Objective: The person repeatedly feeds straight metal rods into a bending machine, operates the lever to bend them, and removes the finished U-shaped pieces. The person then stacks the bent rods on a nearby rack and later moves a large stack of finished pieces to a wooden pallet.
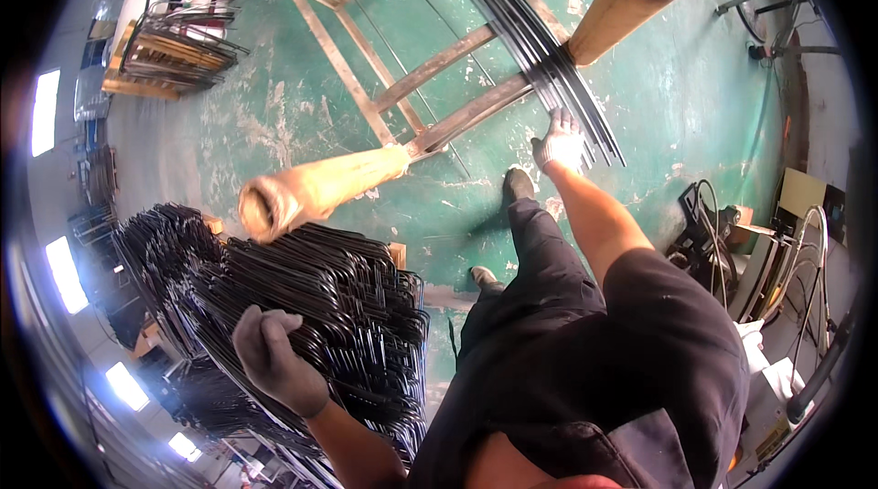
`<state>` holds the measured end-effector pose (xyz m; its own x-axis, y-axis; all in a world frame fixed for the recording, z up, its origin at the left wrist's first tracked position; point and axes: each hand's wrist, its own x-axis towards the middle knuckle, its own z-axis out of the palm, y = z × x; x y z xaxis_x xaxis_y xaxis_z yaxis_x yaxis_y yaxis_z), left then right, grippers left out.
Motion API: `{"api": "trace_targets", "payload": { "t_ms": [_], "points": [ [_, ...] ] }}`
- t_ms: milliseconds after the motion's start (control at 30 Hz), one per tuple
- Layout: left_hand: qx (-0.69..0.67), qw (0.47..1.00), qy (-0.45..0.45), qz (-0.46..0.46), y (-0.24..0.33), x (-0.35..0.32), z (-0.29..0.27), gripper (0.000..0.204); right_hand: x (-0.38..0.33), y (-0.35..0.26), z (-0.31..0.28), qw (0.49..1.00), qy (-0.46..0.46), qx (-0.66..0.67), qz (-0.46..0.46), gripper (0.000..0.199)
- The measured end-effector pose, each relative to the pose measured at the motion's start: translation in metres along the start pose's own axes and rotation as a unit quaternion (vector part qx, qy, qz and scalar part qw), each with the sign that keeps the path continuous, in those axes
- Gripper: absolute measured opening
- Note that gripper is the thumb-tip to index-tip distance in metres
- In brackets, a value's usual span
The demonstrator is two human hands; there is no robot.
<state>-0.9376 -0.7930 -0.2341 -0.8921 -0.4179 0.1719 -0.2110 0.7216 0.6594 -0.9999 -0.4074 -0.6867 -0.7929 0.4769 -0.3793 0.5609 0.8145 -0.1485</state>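
Note:
My right hand (560, 139), in a pale work glove, reaches forward to a bundle of long, thin black metal rods (540, 48). Its fingers are stretched out and lie against the rods near their close ends, not wrapped round them. The rods rest across a metal frame stand (476, 114). My left hand (270, 359), in a grey glove, is raised over a large stack of bent black metal rod pieces (320, 283). Its fingers are loosely bent, with the thumb apart, and nothing shows in them.
A brown cardboard tube (338, 187) covers the stand's left corner, and another tube (631, 0) rises beside the rods. At far left, more bent rods (178, 54) lie on a wooden pallet. Machinery with hoses (768, 260) stands at right. The green floor (265, 109) is scuffed.

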Motion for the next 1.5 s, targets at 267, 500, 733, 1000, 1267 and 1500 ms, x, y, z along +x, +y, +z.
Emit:
{"api": "trace_targets", "payload": {
  "t_ms": [267,500,733,1000,1267,1500],
  "points": [
    [-0.043,0.997,0.053,-0.027,0.020,0.103,0.074,0.030,0.027,0.022,-0.011,0.993,0.108,0.046,-0.015,0.094],
    [0.155,0.983,0.072,0.065,0.011,0.099,0.119,0.028,0.031,0.008,-0.030,0.994,0.057,0.079,0.054,0.093],
    [0.093,0.989,0.081,0.081,0.048,0.085,0.113,0.027,0.023,-0.016,0.029,0.965,-0.129,0.220,0.054,0.060],
    [-0.098,0.969,-0.161,0.156,0.054,-0.010,0.131,0.017,-0.038,0.016,-0.026,0.948,-0.189,0.254,0.042,0.052],
    [-0.309,0.803,-0.437,-0.262,-0.071,-0.104,0.262,0.030,-0.333,0.184,-0.114,0.954,-0.177,0.196,0.140,0.050],
    [-0.443,0.578,-0.499,-0.469,-0.051,-0.182,0.329,0.024,-0.684,0.297,-0.080,0.972,-0.056,0.067,0.216,0.035]
  ]
}}
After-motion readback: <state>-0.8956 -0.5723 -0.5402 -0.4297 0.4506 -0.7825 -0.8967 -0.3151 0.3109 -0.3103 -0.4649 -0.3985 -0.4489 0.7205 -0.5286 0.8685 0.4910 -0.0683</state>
